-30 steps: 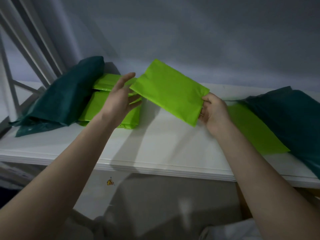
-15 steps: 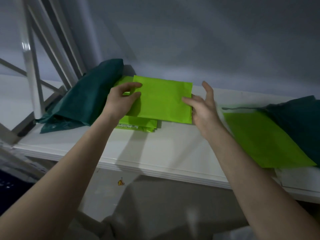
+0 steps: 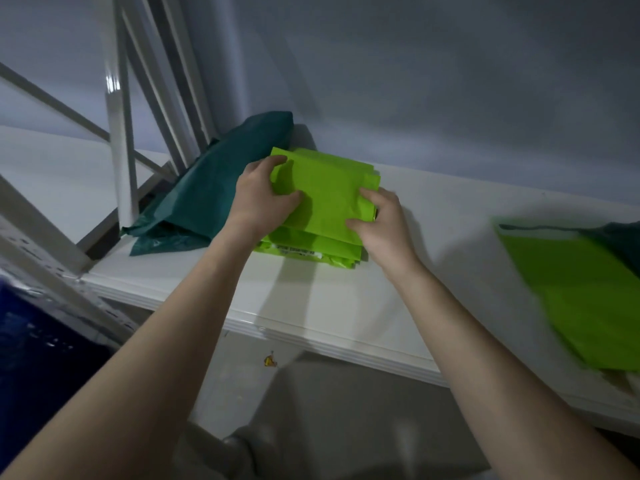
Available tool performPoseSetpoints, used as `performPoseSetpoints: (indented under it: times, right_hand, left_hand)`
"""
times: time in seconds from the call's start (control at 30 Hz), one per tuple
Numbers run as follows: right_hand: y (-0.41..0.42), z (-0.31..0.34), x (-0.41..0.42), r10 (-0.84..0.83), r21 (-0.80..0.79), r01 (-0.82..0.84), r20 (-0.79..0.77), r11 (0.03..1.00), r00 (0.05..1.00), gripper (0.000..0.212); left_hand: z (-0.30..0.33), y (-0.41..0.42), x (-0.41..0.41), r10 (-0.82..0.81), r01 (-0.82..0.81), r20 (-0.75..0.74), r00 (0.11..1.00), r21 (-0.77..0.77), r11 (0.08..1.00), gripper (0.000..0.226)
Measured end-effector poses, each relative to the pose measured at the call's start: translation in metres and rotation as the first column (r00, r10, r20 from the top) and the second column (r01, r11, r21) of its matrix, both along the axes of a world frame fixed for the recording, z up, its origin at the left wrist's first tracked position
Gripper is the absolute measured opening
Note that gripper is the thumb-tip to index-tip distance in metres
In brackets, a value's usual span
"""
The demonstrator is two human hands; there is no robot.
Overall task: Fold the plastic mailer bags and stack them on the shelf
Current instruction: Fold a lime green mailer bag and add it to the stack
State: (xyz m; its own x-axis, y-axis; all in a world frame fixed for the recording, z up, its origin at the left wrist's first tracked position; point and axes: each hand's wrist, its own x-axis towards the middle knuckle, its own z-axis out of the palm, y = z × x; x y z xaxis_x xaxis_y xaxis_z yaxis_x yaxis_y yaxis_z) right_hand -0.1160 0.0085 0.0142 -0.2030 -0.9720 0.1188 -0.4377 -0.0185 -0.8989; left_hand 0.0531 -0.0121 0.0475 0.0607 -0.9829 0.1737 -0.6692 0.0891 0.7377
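Observation:
A folded lime-green mailer (image 3: 325,199) lies on top of a stack of folded green mailers (image 3: 311,249) on the white shelf (image 3: 346,306). My left hand (image 3: 259,199) grips the top mailer's left edge, fingers curled over the far corner and thumb on its face. My right hand (image 3: 384,230) holds its right edge, with the fingers curled at the side and the thumb at the near corner. An unfolded green mailer (image 3: 581,299) lies flat on the shelf to the right.
A dark green bag (image 3: 214,188) leans against the back wall left of the stack. Another dark green bag (image 3: 620,237) sits at the far right. White shelf uprights and braces (image 3: 119,150) stand at the left. The shelf's front edge runs below my forearms.
The folded mailer has gone from mid-air, tilted, down onto the stack at the left. Both hands followed it and now hold its edges. The view shifted left.

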Motion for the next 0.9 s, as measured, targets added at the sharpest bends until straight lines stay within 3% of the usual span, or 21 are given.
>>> performPoseSetpoints:
  times: [0.2, 0.37, 0.47, 0.53, 0.77, 0.9]
  right_hand:
    - [-0.007, -0.010, 0.014, 0.022, 0.058, -0.014, -0.148, 0.998, 0.989, 0.054]
    - [-0.002, -0.012, 0.016, -0.021, 0.033, 0.039, -0.422, 0.999, 0.906, 0.052]
    - [0.000, -0.013, 0.016, 0.000, -0.073, -0.050, -0.561, 0.996, 0.828, 0.054]
    - [0.002, -0.018, 0.018, 0.081, -0.054, -0.144, -0.610, 0.988, 0.788, 0.052]
    - [0.000, -0.026, 0.015, 0.216, 0.096, -0.199, -0.608, 0.975, 0.764, 0.053]
    - [-0.002, -0.023, 0.011, 0.217, 0.061, -0.214, -0.476, 0.975, 0.852, 0.056]
  left_hand:
    - [-0.013, -0.003, -0.001, 0.002, 0.006, 0.215, 0.977, -0.036, 0.999, 0.061]
    - [-0.022, -0.004, -0.010, -0.109, 0.110, 0.299, 0.948, 0.014, 0.994, 0.053]
    - [-0.030, -0.005, -0.011, -0.154, 0.122, 0.355, 0.922, 0.110, 0.986, 0.059]
    - [-0.034, -0.005, -0.011, -0.157, 0.114, 0.364, 0.918, 0.137, 0.984, 0.060]
    - [-0.035, -0.004, -0.016, -0.167, 0.093, 0.385, 0.908, 0.202, 0.975, 0.062]
    - [-0.029, -0.002, -0.021, -0.127, 0.069, 0.405, 0.906, 0.153, 0.986, 0.063]
